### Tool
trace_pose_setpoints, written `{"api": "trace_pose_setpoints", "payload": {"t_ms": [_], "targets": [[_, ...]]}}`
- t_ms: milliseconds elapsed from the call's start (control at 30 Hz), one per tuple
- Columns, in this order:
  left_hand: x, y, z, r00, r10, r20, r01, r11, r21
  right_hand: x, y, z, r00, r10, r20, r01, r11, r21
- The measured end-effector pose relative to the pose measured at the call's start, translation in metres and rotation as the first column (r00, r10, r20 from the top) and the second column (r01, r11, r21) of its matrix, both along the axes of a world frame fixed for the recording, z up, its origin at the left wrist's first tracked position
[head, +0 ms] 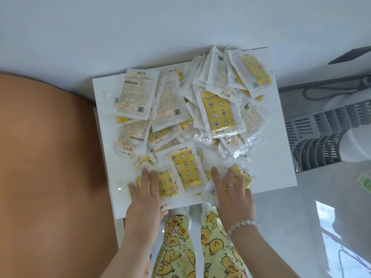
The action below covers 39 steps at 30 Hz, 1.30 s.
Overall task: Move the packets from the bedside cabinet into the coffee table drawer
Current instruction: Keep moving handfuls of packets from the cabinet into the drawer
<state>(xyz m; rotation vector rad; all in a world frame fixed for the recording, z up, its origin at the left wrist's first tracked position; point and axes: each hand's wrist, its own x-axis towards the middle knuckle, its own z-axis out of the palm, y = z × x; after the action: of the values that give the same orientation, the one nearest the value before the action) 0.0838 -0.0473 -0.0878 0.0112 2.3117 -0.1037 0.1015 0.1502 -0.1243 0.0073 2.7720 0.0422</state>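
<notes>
**Hand warmer pile about to get scooped**

The white bedside cabinet top (pixel 277 157) is pretty much buried under a loose heap of hand warmer packets (pixel 218 115), nothing moved off yet by the looks of it. No coffee table drawer is seen anywhere. The left hand (pixel 144 197) and right hand (pixel 232 195) are laid flat on the nearest packets, fingers spread, nothing pinched, probably so a bunch can be raked together.

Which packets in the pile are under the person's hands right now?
The two nearest the cabinet's front edge: the left hand lies flat on a yellow star-print packet, the right hand on the front right packet. The other packets lie untouched farther back.
</notes>
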Motion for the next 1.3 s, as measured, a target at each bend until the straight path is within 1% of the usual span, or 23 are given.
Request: {"api": "trace_pose_setpoints", "payload": {"t_ms": [67,200,400,500,600,667,700,767,800,867,933,967,1000,1033,1067,1100,1133,1167,1200,1233,1267,1300], "targets": [[0.002,-0.003,-0.003,1.0,-0.001,-0.01,0.001,1.0,0.005,0.006,0.006,0.001,1.0,0.017,0.006,-0.017,1.0,-0.023],[0.008,-0.008,-0.007,0.997,-0.039,-0.068,0.042,0.998,0.045,0.016,0.016,0.008,0.997,0.022,0.08,-0.02,0.999,-0.035],[0.024,-0.018,-0.011,0.978,-0.156,-0.136,0.157,0.988,-0.004,0.027,0.019,0.013,0.985,0.053,0.166,-0.052,0.999,-0.009],[0.031,-0.02,-0.012,0.974,-0.174,-0.142,0.174,0.985,-0.01,0.035,0.022,0.013,0.987,0.109,0.115,-0.108,0.994,-0.015],[0.035,-0.022,-0.011,0.975,-0.165,-0.152,0.17,0.985,0.022,0.038,0.026,0.014,0.989,0.135,0.068,-0.133,0.991,-0.029],[0.038,-0.024,-0.01,0.974,-0.163,-0.155,0.169,0.985,0.029,0.037,0.029,0.016,0.982,0.166,0.09,-0.164,0.986,-0.032],[0.039,-0.025,-0.01,0.974,-0.166,-0.155,0.173,0.984,0.031,0.036,0.03,0.018,0.979,0.189,0.072,-0.186,0.982,-0.044],[0.041,-0.026,-0.008,0.975,-0.168,-0.144,0.175,0.984,0.039,0.036,0.035,0.02,0.978,0.192,0.08,-0.187,0.98,-0.062],[0.042,-0.027,-0.007,0.977,-0.166,-0.135,0.174,0.983,0.05,0.037,0.037,0.02,0.979,0.17,0.116,-0.161,0.984,-0.08],[0.044,-0.028,-0.001,0.978,-0.174,-0.113,0.183,0.98,0.082,0.035,0.033,0.032,0.983,0.063,0.175,-0.04,0.99,-0.136],[0.048,-0.032,0.006,0.98,-0.176,-0.088,0.187,0.973,0.139,0.027,0.031,0.047,0.987,-0.085,0.138,0.11,0.977,-0.185],[0.049,-0.035,0.008,0.983,-0.169,-0.066,0.178,0.97,0.164,0.024,0.032,0.055,0.957,-0.189,0.222,0.231,0.956,-0.181],[0.053,-0.039,0.007,0.986,-0.157,-0.055,0.164,0.969,0.182,0.024,0.032,0.066,0.889,-0.303,0.344,0.375,0.912,-0.165],[0.053,-0.041,0.01,0.989,-0.137,-0.047,0.144,0.969,0.2,0.022,0.03,0.076,0.819,-0.367,0.441,0.468,0.872,-0.145],[0.05,-0.04,0.019,0.989,-0.14,-0.039,0.145,0.965,0.219,0.02,0.031,0.083,0.767,-0.427,0.478,0.551,0.82,-0.151],[0.044,-0.037,0.033,0.988,-0.157,0.001,0.153,0.964,0.218,0.017,0.031,0.092,0.732,-0.465,0.498,0.605,0.779,-0.162],[0.035,-0.032,0.049,0.994,-0.09,0.066,0.076,0.979,0.192,0.016,0.032,0.099,0.696,-0.491,0.523,0.65,0.741,-0.169],[0.03,-0.028,0.064,0.998,0.023,0.061,-0.034,0.984,0.172,0.014,0.032,0.109,0.67,-0.507,0.543,0.68,0.713,-0.173],[0.029,-0.025,0.074,0.999,0.005,0.042,-0.012,0.987,0.158,0.014,0.032,0.117,0.645,-0.521,0.559,0.701,0.695,-0.161],[0.024,-0.018,0.086,0.993,0.015,0.113,-0.031,0.989,0.145,0.013,0.034,0.124,0.617,-0.546,0.567,0.729,0.668,-0.15],[0.019,-0.013,0.094,0.99,0.008,0.14,-0.032,0.985,0.169,0.015,0.038,0.128,0.582,-0.589,0.561,0.775,0.61,-0.163],[0.015,-0.008,0.101,0.991,-0.013,0.131,-0.014,0.98,0.197,0.017,0.042,0.135,0.534,-0.637,0.556,0.827,0.531,-0.186]]}}
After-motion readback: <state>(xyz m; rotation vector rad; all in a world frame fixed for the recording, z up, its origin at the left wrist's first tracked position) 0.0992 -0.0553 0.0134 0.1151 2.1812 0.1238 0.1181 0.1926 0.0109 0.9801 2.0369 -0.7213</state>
